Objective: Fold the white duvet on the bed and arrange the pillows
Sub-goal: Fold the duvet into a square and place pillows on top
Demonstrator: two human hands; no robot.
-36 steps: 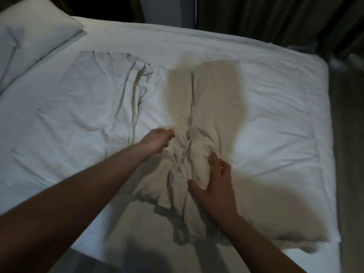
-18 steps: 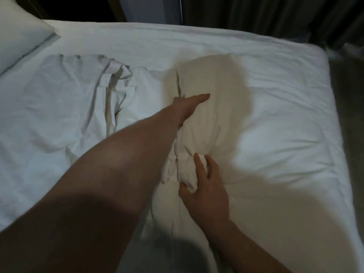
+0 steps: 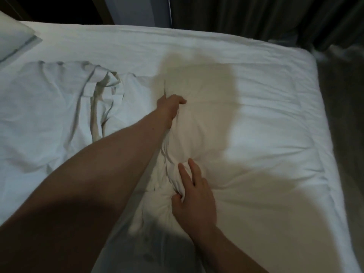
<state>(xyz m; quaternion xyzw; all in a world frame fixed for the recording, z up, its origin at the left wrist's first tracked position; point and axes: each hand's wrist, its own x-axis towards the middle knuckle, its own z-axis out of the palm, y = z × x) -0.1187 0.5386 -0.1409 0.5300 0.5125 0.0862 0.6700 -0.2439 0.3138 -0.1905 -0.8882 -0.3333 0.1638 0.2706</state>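
L hand [image 3: 171, 104] gripped bunched white duvet [image 3: 256, 154] mid-bed [image 3: 118, 40]; R hand [image 3: 194, 198] pinched a fold nearer the body. Pillow [image 3: 13, 39] lay at far-left corner, curtains [image 3: 246, 14] beyond.

duvet [image 3: 256, 134]: plain white, tinted yellowish under the shadow
sheet [image 3: 45, 115]: plain white, bluish cast
pillow [image 3: 13, 38]: white, no pattern
curtain [image 3: 246, 14]: dark grey-green
floor [image 3: 344, 115]: dull grey

Flat white bedsheet [image 3: 197, 48] lies open beyond the puffy white duvet [image 3: 266, 150]; a white pillow [image 3: 13, 38] blocks the far-left corner
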